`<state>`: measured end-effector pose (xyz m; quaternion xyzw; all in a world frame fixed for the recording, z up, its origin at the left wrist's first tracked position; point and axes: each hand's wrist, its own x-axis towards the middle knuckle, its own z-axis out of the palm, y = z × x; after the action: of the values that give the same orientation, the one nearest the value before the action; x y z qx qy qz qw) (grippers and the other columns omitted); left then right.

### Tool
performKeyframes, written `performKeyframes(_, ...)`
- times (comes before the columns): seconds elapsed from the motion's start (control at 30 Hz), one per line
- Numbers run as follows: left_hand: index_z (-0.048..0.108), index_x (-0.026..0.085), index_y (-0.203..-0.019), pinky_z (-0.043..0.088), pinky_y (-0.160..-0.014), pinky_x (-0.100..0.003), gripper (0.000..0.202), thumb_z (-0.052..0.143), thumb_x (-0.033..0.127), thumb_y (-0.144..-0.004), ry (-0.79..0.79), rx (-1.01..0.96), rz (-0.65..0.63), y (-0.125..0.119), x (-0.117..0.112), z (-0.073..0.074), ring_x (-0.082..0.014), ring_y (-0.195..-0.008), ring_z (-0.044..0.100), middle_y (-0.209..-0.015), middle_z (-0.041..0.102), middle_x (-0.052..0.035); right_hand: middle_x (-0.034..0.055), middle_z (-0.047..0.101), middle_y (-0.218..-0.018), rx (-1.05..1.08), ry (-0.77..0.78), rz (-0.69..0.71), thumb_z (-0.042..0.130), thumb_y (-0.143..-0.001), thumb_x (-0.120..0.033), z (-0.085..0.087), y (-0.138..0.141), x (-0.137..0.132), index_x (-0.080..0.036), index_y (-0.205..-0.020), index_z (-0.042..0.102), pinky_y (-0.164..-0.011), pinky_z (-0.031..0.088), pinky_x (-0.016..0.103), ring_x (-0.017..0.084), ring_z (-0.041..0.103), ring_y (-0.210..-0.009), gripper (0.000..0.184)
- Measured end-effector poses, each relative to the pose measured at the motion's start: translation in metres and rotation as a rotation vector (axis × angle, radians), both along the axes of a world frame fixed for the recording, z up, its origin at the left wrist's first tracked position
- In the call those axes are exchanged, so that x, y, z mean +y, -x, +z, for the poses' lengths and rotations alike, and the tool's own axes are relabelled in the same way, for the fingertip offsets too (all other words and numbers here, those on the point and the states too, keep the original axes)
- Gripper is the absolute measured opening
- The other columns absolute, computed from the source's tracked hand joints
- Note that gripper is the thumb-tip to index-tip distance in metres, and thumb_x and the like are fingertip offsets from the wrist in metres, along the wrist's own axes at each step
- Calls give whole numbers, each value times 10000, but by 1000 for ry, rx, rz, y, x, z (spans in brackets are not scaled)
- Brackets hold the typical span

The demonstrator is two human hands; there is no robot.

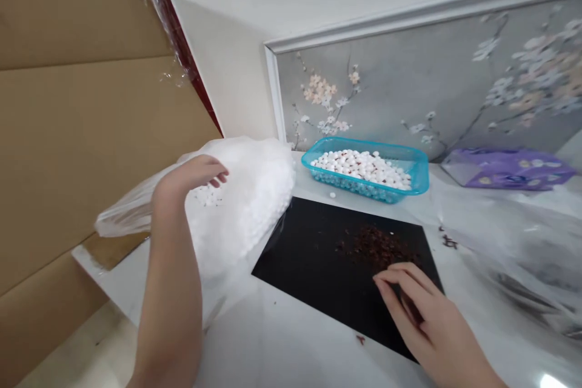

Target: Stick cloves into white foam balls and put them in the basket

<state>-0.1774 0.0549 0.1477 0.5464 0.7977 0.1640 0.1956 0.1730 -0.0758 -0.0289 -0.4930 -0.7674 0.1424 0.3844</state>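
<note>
Sitting behind the black mat [300, 254], a turquoise tray [359, 191] holds beads [359, 168].

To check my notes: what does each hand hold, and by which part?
The left hand grips a clear plastic bag of white beads at its upper side. The right hand touches a black mat and holds nothing visible.

Thin clear plastic bag [245, 212] near left, crinkled and shiny, full of matt white beads. Turquoise translucent plastic tray [411, 160] far, smooth and glossy. Flat black board [295, 242], matt, material unclear. White table [277, 351], polished, glossy, marble-like. Brown cardboard sheet [82, 133] left, matt paper. Purple plastic packet [504, 170] far right, slight sheen.
</note>
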Motion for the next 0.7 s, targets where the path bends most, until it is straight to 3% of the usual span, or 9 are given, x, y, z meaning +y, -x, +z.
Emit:
performKeyframes(0.07, 618, 173, -643, 462, -694, -350, 72, 618, 205, -708, 70, 91, 98, 27, 5, -10, -291, -824, 639, -827, 677, -105, 47, 553, -916, -16, -2, -7, 419, -914, -297, -2, -1, 0, -215, -899, 540, -405, 436, 209, 59, 487, -418, 147)
performKeyframes(0.13, 623, 155, -684, 479, -709, -384, 60, 660, 200, -699, 141, 135, 119, 39, 13, -24, -311, -847, 630, -858, 667, -120, 50, 557, -920, -25, 3, -12, 424, -910, -299, -3, -1, 0, -214, -901, 544, -400, 440, 209, 59, 491, -415, 147)
performKeyframes(0.27, 566, 143, -1093, 506, -802, -395, 279, 570, 291, -857, 223, 139, 50, 36, 27, -56, -212, -953, 592, -1115, 585, -90, 54, 563, -924, -23, -4, -6, 440, -900, -301, -4, -2, 0, -215, -911, 550, -377, 442, 201, 56, 485, -400, 140)
performKeyframes(0.4, 528, 163, -1162, 504, -825, -404, 312, 529, 311, -887, 178, 187, 30, 32, 37, -80, -208, -991, 577, -1167, 554, -89, 56, 572, -914, -35, -9, -23, 436, -900, -306, -3, -2, 0, -219, -888, 558, -380, 448, 207, 64, 496, -409, 150)
performKeyframes(0.53, 528, 159, -1160, 504, -823, -405, 314, 532, 311, -885, 159, 222, 14, 36, 44, -89, -210, -989, 578, -1162, 557, -88, 55, 587, -905, -51, 2, -42, 425, -906, -315, -1, -2, -1, -228, -881, 566, -395, 453, 218, 77, 506, -424, 168)
performKeyframes(0.7, 537, 168, -1151, 504, -823, -396, 304, 534, 313, -884, 213, 214, 17, 40, 46, -85, -210, -994, 576, -1162, 557, -83, 45, 583, -910, -44, 47, -52, 425, -909, -311, 1, -2, -3, -228, -872, 563, -387, 435, 218, 70, 481, -414, 165)
